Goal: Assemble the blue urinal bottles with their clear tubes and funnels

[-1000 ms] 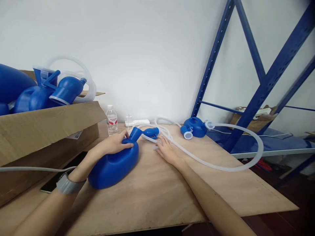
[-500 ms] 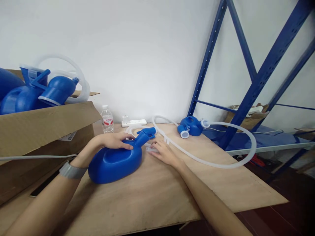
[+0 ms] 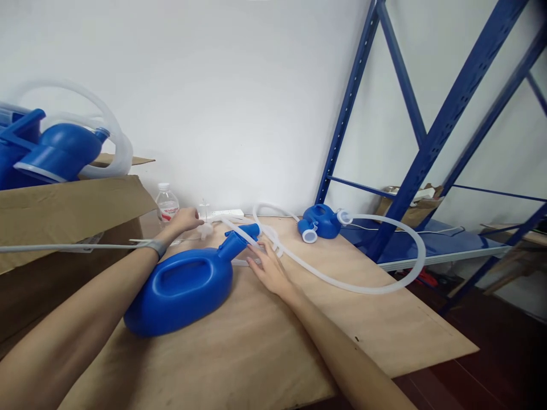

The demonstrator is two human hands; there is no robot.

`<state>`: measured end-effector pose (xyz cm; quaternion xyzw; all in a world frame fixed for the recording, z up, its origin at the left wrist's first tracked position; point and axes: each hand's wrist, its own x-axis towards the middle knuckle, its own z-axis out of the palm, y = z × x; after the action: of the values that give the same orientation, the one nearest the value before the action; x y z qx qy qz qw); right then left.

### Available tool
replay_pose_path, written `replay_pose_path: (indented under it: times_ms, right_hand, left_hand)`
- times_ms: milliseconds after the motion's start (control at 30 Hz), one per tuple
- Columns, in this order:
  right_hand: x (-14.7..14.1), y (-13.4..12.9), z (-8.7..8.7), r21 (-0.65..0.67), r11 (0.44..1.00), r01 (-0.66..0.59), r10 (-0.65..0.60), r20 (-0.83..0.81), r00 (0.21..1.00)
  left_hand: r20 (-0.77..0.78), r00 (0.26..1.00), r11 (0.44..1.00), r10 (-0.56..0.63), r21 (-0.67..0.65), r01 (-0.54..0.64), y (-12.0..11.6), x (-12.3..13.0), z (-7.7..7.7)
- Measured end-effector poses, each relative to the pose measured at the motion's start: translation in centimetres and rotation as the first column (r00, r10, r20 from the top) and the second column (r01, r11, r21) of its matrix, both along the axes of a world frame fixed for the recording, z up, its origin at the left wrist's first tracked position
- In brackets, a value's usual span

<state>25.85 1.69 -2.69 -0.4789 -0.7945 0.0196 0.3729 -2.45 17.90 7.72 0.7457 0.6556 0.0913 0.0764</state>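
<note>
A blue plastic jug with a moulded handle (image 3: 183, 290) lies on its side on the wooden table, its angled neck pointing to the back right. My left hand (image 3: 186, 220) is beyond the jug, fingers curled beside a small translucent fitting (image 3: 205, 229); its exact grip is partly hidden. A translucent hose (image 3: 241, 232) crosses the jug's neck. At the neck, my right hand (image 3: 271, 270) has its fingers closed round the hose. To the right stands a second blue jug (image 3: 327, 222) with a white-rimmed opening and a long hose (image 3: 363, 289) looping over the table.
A cardboard box (image 3: 77, 208) at the left holds several blue jugs (image 3: 64, 148) and coiled hose. A water bottle (image 3: 166, 202) and a white power strip (image 3: 226, 214) stand by the wall. Blue metal shelving (image 3: 405, 188) rises at the right, beyond the table edge.
My left hand has let go of the jug and reached forward past it. The hose now crosses in front of the jug's neck. My view has shifted slightly right.
</note>
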Motion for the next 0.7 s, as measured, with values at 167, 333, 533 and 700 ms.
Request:
replay_pose_path:
  times_ms: [167, 333, 533, 700]
  right_hand:
    - [-0.2, 0.1, -0.2, -0.007, 0.996, -0.092, 0.092, 0.059, 0.994]
    - [-0.3, -0.1, -0.6, 0.001, 0.994, -0.109, 0.107, 0.187, 0.977]
    - [0.2, 0.1, -0.9, 0.014, 0.997, -0.079, 0.074, 0.233, 0.97]
    - [0.1, 0.4, -1.1, 0.018, 0.995, -0.1, 0.098, 0.109, 0.989]
  left_hand:
    - [-0.02, 0.994, 0.994, -0.106, -0.043, 0.105, 0.0, -0.5, -1.1]
    - [-0.001, 0.977, 0.969, -0.213, -0.13, 0.211, -0.8, -0.1, -2.0]
    - [0.01, 0.976, 0.976, -0.219, -0.013, 0.219, -1.3, -0.2, -0.3]
    - [0.052, 0.945, 0.933, -0.324, 0.186, 0.31, -3.3, 0.5, 3.2]
